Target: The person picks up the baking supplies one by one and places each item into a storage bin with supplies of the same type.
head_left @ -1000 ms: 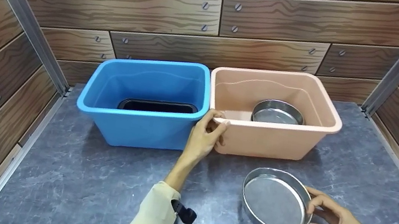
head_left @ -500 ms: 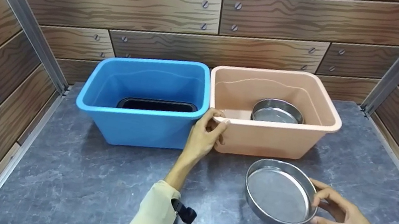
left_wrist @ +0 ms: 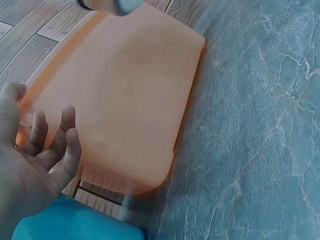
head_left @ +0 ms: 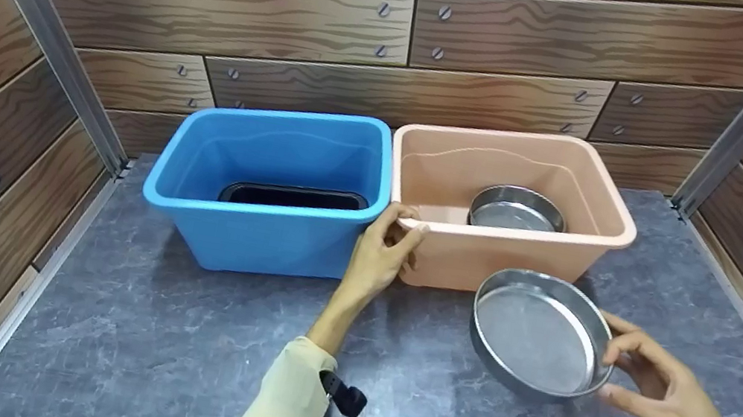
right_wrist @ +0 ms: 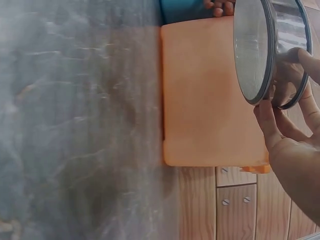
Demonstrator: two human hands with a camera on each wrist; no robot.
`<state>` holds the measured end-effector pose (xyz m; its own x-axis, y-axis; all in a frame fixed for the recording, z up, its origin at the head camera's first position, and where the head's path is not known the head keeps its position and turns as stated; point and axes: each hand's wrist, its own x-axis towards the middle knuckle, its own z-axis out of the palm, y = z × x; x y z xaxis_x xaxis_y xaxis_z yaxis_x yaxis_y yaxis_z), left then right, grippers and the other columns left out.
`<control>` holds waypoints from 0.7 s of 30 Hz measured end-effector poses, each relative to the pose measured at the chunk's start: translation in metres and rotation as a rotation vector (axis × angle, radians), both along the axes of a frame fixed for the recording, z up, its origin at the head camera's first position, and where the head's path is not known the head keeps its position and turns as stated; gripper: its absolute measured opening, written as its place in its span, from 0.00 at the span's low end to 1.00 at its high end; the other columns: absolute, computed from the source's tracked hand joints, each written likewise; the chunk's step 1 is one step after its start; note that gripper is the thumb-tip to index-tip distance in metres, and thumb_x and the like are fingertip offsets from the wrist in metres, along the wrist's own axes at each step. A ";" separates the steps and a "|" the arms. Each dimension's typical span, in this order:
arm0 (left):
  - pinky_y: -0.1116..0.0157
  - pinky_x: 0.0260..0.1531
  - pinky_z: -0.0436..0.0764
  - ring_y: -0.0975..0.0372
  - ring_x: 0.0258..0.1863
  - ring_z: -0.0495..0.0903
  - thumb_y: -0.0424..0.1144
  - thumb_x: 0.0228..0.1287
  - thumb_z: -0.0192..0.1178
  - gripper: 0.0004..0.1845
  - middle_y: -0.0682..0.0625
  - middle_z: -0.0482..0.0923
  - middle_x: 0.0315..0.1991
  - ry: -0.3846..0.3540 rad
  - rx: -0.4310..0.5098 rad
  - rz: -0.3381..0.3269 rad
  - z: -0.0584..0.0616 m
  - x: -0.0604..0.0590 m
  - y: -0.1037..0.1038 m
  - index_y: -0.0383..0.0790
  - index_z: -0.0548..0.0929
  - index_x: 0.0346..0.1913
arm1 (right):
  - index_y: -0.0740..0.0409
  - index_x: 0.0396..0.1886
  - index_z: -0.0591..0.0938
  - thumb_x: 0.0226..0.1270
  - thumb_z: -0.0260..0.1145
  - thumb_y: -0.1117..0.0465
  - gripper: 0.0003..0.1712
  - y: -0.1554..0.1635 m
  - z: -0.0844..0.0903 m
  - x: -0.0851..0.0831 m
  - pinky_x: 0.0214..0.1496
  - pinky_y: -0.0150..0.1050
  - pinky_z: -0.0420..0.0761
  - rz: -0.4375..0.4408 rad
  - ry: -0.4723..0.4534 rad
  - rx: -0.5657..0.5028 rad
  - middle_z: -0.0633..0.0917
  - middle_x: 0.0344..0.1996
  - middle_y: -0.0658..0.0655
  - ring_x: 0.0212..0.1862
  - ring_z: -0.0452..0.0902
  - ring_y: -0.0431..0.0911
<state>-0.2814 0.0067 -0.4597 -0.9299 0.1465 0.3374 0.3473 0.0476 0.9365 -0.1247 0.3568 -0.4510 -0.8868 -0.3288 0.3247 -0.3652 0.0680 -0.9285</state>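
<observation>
One steel sieve [head_left: 516,210] already lies in the peach tub [head_left: 599,201], while the right hand [head_left: 650,391] pinches a second sieve [head_left: 539,336] tilted above the bench [head_left: 167,348] just before it, left hand [head_left: 380,255] gripping the tub's rim.

Head view down over both tubs; wrist views close, sharing peach tub [head_left: 506,261].
</observation>
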 end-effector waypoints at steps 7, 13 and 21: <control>0.69 0.13 0.76 0.55 0.16 0.79 0.48 0.66 0.63 0.11 0.35 0.78 0.24 -0.008 0.013 -0.002 0.000 0.000 0.001 0.49 0.78 0.46 | 0.76 0.44 0.69 0.56 0.58 0.88 0.17 0.000 0.013 -0.004 0.65 0.31 0.72 0.009 0.028 -0.056 0.57 0.71 0.72 0.69 0.66 0.51; 0.71 0.12 0.74 0.62 0.14 0.77 0.41 0.67 0.62 0.10 0.29 0.77 0.25 -0.022 0.022 -0.007 0.014 0.010 0.000 0.42 0.78 0.47 | 0.76 0.44 0.69 0.56 0.57 0.88 0.17 0.001 0.021 -0.005 0.61 0.33 0.77 -0.001 0.032 -0.063 0.56 0.72 0.70 0.68 0.68 0.51; 0.72 0.12 0.74 0.63 0.14 0.77 0.40 0.68 0.62 0.09 0.28 0.77 0.26 -0.023 0.022 -0.008 0.027 0.020 -0.001 0.41 0.77 0.46 | 0.79 0.44 0.68 0.55 0.56 0.89 0.17 0.001 0.027 -0.009 0.61 0.34 0.76 -0.033 0.061 -0.114 0.57 0.72 0.69 0.67 0.69 0.51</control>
<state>-0.2612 0.0058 -0.4331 -0.9362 0.1466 0.3194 0.3262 0.0242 0.9450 -0.1335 0.3580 -0.4243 -0.8741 -0.2574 0.4119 -0.4205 -0.0234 -0.9070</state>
